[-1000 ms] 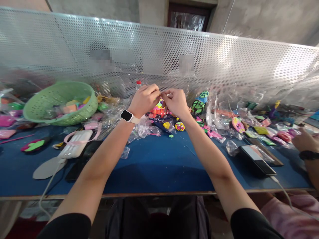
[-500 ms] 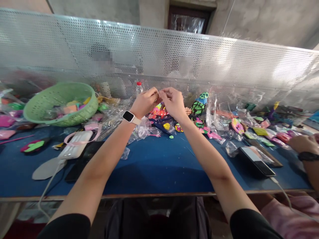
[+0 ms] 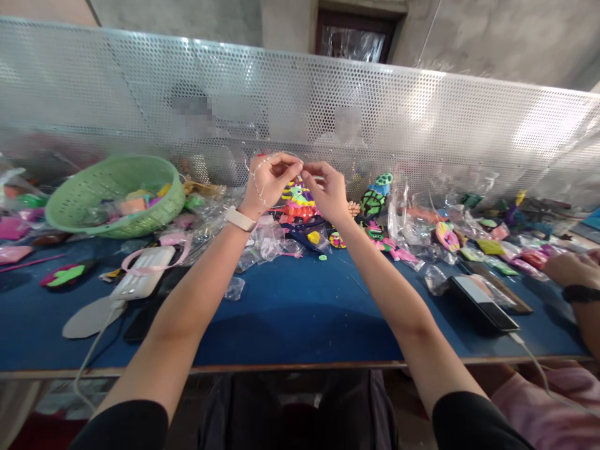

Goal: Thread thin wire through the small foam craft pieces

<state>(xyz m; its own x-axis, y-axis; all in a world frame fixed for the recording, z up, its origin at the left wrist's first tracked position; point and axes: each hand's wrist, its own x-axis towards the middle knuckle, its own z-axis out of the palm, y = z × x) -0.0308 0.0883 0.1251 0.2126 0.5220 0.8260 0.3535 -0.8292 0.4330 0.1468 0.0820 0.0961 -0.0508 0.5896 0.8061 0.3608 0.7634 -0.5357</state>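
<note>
My left hand [image 3: 272, 181], with a pale watch strap at its wrist, is closed in a pinch above the table. A thin pale chain [image 3: 255, 181] loops around the back of it and runs up towards the fingertips. My right hand [image 3: 329, 190] pinches right beside it, fingertips almost touching the left ones; what it grips is too small to make out. Just below and behind both hands is a colourful clay figure [image 3: 299, 199] in yellow, purple, green and red, partly covered by the fingers. Whether the chain joins the figure cannot be seen.
A green basket [image 3: 115, 228] with clay packets stands at the left, near a white power bank [image 3: 143, 275]. Plastic bags and clay pieces line the perforated metal screen [image 3: 290, 100]. A phone [image 3: 482, 304] lies at the right, near another person's hand [image 3: 567, 272].
My left hand has turned and shifted slightly left, so the watch face is out of sight. The thin chain and more of the clay figure now show. My right hand barely moved.
</note>
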